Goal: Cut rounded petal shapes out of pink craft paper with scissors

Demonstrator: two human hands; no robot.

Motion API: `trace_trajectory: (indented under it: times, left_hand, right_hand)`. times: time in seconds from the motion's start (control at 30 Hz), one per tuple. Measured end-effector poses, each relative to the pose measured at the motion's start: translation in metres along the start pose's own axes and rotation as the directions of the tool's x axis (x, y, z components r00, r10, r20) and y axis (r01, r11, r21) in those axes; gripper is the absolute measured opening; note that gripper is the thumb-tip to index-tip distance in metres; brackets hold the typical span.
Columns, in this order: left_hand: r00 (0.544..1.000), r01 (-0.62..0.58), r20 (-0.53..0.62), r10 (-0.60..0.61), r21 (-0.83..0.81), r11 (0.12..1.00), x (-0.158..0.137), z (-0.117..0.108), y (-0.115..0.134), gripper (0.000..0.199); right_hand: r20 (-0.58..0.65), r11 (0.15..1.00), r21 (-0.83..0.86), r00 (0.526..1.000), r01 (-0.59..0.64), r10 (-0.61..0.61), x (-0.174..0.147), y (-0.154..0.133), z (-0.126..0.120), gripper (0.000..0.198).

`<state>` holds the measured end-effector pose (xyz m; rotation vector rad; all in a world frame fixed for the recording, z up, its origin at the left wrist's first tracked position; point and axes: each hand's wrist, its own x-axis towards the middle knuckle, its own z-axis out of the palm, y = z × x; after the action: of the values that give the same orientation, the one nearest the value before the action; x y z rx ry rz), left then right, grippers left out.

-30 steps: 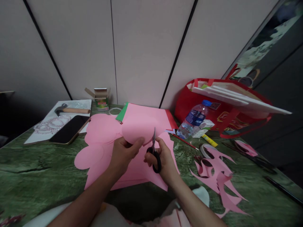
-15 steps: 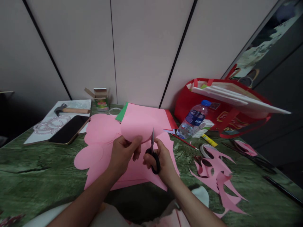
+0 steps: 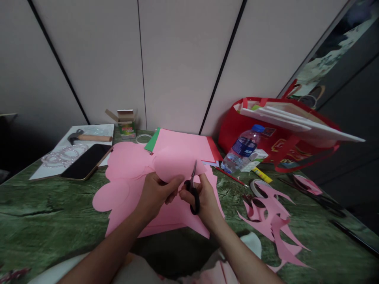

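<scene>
Between thumb and fingers, my left hand (image 3: pixel 156 193) pinches the lower edge of a piece of pink paper (image 3: pixel 174 162) with a rounded outline. My right hand (image 3: pixel 204 197) grips black-handled scissors (image 3: pixel 194 193), fingers through the loops. Their blades point up and away from me at the right edge of the paper; whether they are closed on it I cannot make out. Beneath both hands lie several overlapping pink paper sheets (image 3: pixel 160 225) and rounded pink cutouts (image 3: pixel 111 196).
Pink paper scraps (image 3: pixel 271 209) and a tape roll (image 3: pixel 260 188) lie right. Behind them stand a water bottle (image 3: pixel 242 148) and a red bag (image 3: pixel 231 122). At left are a phone (image 3: pixel 87 161), a hammer (image 3: pixel 94 138) and a small opened box (image 3: pixel 127 128).
The held paper and my left hand have shifted slightly right. The scissors now tilt a little more to the right, with their tips at the paper's right side.
</scene>
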<state>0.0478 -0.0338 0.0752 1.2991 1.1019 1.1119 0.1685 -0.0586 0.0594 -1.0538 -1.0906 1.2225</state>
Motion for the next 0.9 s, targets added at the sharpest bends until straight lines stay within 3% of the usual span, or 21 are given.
trace_trajectory:
  times: [0.9]
  left_hand:
    - [0.999, -0.006, -0.031, 0.005, -0.043, 0.999, 0.0022, -0.0008, -0.0029, 0.036]
  right_hand:
    - [-0.059, 0.990, -0.129, 0.997, -0.048, 0.041, -0.0005, -0.0044, 0.0017, 0.056]
